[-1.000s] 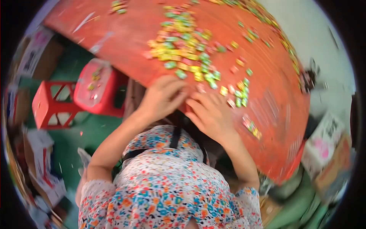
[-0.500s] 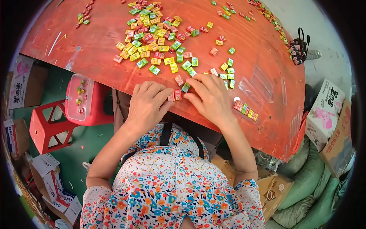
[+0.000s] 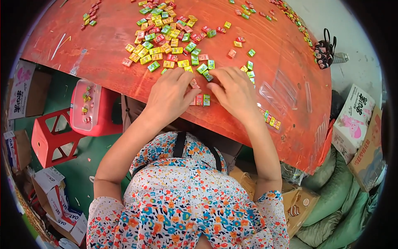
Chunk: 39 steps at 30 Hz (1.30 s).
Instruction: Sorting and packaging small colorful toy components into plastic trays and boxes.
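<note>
My left hand point(image 3: 171, 94) is bent over the near edge of the table, a small pinkish-red box point(image 3: 194, 84) between its thumb and forefinger. Just below its thumb, a short row of small boxes stands side by side, with a red box point(image 3: 199, 100) and a green box point(image 3: 206, 100) showing; the row's left end is partly hidden by the hand. To the right of the row, my right hand point(image 3: 235, 93) has its thumb and forefinger apart with nothing seen between them. Its fingertips are close to a loose green box point(image 3: 207, 76).
A heap of small red, yellow and green boxes point(image 3: 166, 37) spreads beyond my hands on the red table point(image 3: 112, 50). Clear plastic trays point(image 3: 273, 97) lie to the right, one partly filled with boxes point(image 3: 272, 121). A pink stool point(image 3: 110, 116) bears a clear tub point(image 3: 86, 106).
The green box that lay by my right fingers now stands at the right end of the row. My right hand has moved slightly right; my left hand has shifted right, over the pinkish-red box.
</note>
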### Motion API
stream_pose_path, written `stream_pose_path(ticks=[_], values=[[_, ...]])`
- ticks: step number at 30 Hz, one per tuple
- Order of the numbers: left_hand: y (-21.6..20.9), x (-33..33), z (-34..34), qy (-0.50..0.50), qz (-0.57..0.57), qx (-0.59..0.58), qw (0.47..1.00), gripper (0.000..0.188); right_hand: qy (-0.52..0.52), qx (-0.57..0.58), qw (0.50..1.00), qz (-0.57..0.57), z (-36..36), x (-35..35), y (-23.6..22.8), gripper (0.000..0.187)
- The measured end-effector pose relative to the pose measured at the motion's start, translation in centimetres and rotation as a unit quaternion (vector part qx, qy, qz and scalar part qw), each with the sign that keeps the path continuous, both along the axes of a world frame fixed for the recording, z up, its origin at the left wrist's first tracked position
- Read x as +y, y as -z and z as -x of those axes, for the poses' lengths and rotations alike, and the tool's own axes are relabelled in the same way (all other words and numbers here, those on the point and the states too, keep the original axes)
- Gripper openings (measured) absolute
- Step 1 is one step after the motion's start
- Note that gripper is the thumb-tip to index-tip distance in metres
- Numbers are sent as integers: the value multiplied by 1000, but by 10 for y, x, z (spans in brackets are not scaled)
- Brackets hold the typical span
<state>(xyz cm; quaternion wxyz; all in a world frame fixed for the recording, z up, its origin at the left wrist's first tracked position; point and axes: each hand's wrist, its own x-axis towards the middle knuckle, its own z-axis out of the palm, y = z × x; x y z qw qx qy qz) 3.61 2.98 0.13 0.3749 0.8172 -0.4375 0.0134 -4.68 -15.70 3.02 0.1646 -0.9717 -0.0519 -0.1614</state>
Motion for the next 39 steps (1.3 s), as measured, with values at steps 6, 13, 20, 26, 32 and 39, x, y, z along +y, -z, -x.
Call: stream_pose_path(ticks=[6,13,20,26,32,39], values=[[1,-6,-12,16,-15,-49,999,16,28,4,999,30,-3,3,10,29],[-10,36,9,73,3,10,997,19,46,20,998,25,52,14,8,34],[-10,21,0,43,36,-30,998,33,68,-31,997,-6,40,-11,4,33],[4,-33,-34,63,-38,-232,970,21,-2,16,996,90,22,-24,11,30],[11,-43,-42,68,-22,-259,963,15,14,19,999,46,45,-14,12,31],[-14,-16,-38,71,18,-177,981,18,41,-12,999,13,44,-20,1,36]])
